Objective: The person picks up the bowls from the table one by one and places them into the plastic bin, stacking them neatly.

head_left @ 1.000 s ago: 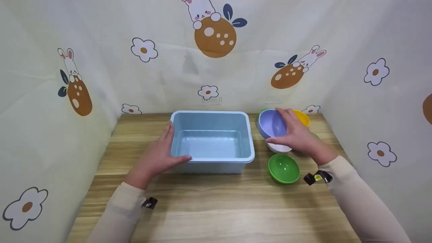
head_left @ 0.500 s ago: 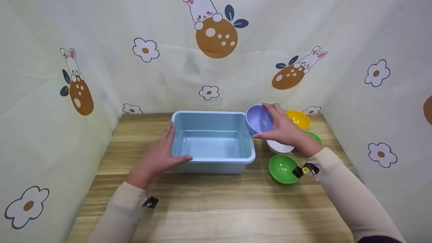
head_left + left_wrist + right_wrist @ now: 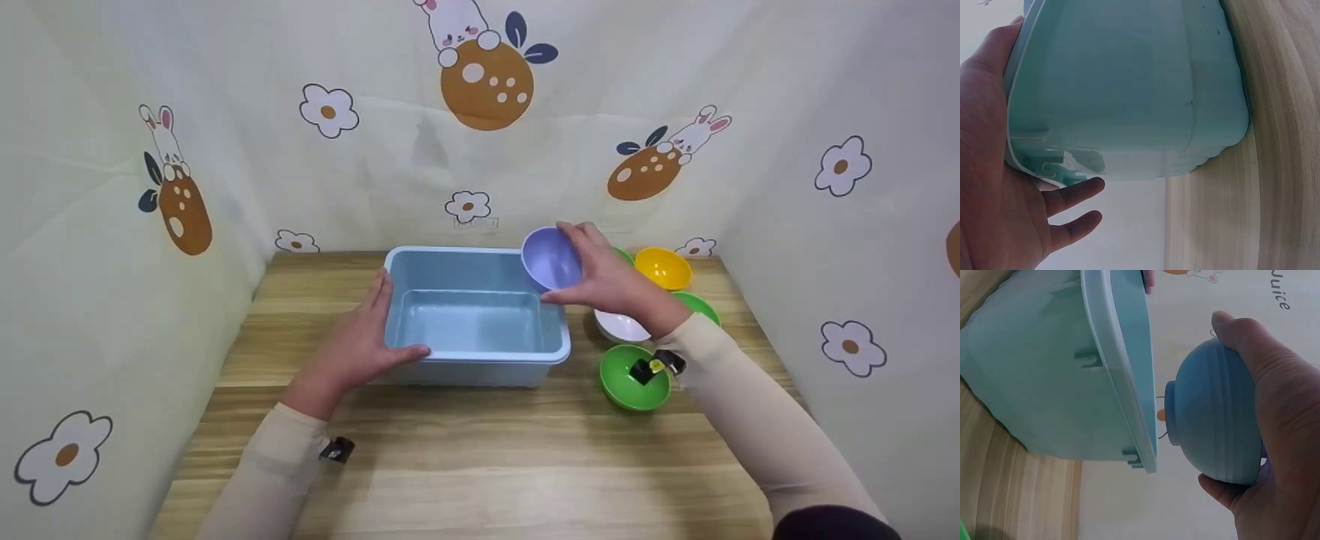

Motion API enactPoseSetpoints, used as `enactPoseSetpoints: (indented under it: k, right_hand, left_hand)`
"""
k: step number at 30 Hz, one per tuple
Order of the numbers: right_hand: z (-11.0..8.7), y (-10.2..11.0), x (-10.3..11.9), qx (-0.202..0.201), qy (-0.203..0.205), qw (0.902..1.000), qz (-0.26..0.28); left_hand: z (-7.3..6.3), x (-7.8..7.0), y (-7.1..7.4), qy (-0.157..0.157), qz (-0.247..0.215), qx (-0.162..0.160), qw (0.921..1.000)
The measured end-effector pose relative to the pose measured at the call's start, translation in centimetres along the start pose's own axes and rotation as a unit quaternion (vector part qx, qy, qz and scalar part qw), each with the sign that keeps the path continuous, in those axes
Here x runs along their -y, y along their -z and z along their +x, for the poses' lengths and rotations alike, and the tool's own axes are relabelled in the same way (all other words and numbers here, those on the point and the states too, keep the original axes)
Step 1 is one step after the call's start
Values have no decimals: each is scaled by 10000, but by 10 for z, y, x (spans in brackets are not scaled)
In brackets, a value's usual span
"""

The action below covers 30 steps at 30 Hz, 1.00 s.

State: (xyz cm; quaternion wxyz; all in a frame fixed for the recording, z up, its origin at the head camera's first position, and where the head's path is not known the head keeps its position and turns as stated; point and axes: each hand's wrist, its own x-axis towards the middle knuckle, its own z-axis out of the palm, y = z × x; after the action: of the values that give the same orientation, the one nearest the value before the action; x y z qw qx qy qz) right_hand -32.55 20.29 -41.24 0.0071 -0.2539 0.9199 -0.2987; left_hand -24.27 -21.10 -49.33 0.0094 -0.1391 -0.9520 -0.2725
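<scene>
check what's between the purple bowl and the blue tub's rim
Only a bare gap: in the right wrist view, the patterned backdrop shows between the purple bowl and the tub's rim.

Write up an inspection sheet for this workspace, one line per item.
Surface: table with a streaked wood-grain look.
Job's things: purple bowl, held tilted above the right side of the blue tub.
Clutter: yellow bowl, white bowl, three green bowls, all right of the tub; some partly hidden.
Grippers: right hand grips the purple bowl; left hand touches the tub's near left corner.
Cables: nothing seen.
Surroundings: pale backdrop, rabbit and flower prints.
</scene>
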Motion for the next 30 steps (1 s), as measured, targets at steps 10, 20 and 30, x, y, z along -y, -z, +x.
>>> enactPoseSetpoints:
  k: [10,20,30]
  right_hand:
    - [13,-9,11,244,175,9995,3]
    - [31,-19,20,363,641,9973,-68]
    - [48,-30,32,598,985,9933,-71]
  left_hand:
    - [0,-1,-1,97,3,-9,10000]
    - [1,-2,-2,115,24,-12,9999]
    - [-2,-2,0,32,-180,-27,9998]
